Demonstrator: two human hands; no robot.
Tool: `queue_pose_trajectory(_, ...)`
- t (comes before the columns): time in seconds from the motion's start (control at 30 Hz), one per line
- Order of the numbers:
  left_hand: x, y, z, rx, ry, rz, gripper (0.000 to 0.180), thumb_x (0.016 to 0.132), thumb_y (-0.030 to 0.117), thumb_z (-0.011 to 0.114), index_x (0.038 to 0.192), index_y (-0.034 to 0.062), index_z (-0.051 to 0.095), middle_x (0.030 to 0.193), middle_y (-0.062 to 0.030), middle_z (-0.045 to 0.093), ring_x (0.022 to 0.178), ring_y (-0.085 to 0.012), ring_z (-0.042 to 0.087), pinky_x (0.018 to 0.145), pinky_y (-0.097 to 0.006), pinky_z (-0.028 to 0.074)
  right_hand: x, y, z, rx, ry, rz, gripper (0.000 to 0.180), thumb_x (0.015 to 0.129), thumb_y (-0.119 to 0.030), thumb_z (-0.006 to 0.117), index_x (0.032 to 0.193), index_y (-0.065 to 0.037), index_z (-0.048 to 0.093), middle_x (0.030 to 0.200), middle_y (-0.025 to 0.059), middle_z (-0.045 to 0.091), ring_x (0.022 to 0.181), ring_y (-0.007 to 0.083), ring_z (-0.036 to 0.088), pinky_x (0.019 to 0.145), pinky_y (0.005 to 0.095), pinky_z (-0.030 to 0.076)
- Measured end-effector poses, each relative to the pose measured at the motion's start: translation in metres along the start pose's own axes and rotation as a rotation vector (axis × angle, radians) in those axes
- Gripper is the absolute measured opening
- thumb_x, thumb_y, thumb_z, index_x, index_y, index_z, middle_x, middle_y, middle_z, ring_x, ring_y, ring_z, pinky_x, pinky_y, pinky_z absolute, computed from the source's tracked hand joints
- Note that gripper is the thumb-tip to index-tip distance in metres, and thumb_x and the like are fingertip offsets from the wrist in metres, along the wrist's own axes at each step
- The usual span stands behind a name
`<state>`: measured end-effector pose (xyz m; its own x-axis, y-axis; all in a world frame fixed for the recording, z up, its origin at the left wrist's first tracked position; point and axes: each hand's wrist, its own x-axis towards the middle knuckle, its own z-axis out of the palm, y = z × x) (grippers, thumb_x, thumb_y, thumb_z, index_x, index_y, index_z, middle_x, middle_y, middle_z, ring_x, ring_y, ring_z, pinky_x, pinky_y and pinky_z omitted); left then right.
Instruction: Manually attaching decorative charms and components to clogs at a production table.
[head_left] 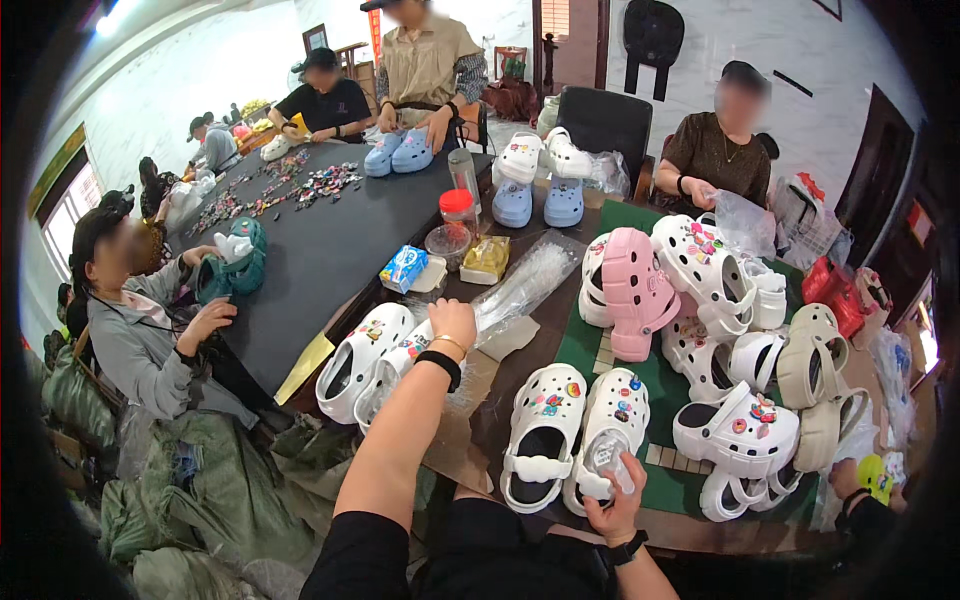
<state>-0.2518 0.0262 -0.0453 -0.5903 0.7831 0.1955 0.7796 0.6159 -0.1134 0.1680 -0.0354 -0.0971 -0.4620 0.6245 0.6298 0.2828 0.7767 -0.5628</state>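
My left hand (453, 323) reaches forward, its fingers curled down and mostly hidden. It lies between the toe of a white clog (410, 350) and the near end of a bundle of clear plastic strips (530, 285). What it grips, if anything, does not show. In my right hand (618, 505) is a crumpled clear plastic piece (605, 452), pinched over the opening of a white clog with colourful charms (622, 412). A matching white clog (546, 425) stands close at its left. Another white clog (362, 350) sits left of my left forearm.
A pink clog (640, 295) and several white and beige clogs crowd the green mat (660, 440) on the right. Beyond my left hand are a red-lidded jar (457, 210) and a blue box (404, 268). Several people work around the dark table (330, 240); green sacks (210, 500) lie lower left.
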Motion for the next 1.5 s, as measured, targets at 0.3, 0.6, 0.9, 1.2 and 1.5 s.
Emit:
queue_pose_trajectory(0.3,-0.006,0.022,0.02,-0.095,-0.049,0.262,0.025,0.086,0.019,0.051,0.098,0.0113,0.071,0.1,-0.0087,0.069,0.093,-0.0275,0.067,0.074,-0.043,0.052,-0.01,0.001,-0.001,0.057,-0.013,0.069,0.05,0.073,-0.034,0.07,0.112,-0.006,0.056,0.133,0.0208,0.041,0.121,0.0415,0.041,0.102,0.051,0.033)
queue_pose_trajectory(0.6,-0.009,0.015,0.019,-0.165,-0.053,0.239,0.017,0.082,0.011,0.054,0.089,0.0071,0.07,0.088,-0.0141,0.068,0.082,-0.0303,0.068,0.071,-0.041,0.055,-0.008,0.0,0.001,0.052,-0.003,0.014,0.05,0.079,-0.039,0.065,0.112,-0.003,0.053,0.135,0.0238,0.04,0.122,0.0409,0.04,0.101,0.0487,0.033)
queue_pose_trajectory(0.9,-0.024,0.015,-0.011,-0.207,0.013,0.152,0.017,0.082,0.01,0.054,0.085,0.0056,0.07,0.083,-0.0161,0.069,0.08,-0.0314,0.069,0.068,-0.042,0.056,-0.011,0.003,0.002,0.061,0.002,0.017,0.05,0.08,-0.038,0.065,0.113,-0.003,0.052,0.136,0.0239,0.038,0.123,0.0409,0.04,0.101,0.049,0.033)
queue_pose_trajectory(1.2,-0.019,0.0,-0.007,-0.419,0.169,0.047,0.016,0.084,0.016,0.056,0.084,0.0084,0.069,0.082,-0.0192,0.067,0.078,-0.0373,0.066,0.066,-0.046,0.054,-0.008,0.0,0.003,0.093,-0.03,0.084,0.048,0.074,-0.028,0.068,0.112,-0.005,0.054,0.136,0.0223,0.038,0.125,0.0415,0.037,0.103,0.0508,0.03)
queue_pose_trajectory(1.5,-0.008,-0.024,-0.011,-0.496,0.07,0.09,0.019,0.082,0.021,0.057,0.083,0.0088,0.072,0.082,-0.0182,0.067,0.081,-0.0374,0.065,0.076,-0.046,0.052,-0.01,0.0,0.004,0.186,0.006,0.141,0.051,0.072,-0.026,0.068,0.112,0.002,0.053,0.134,0.0212,0.04,0.124,0.0399,0.038,0.104,0.0483,0.031)
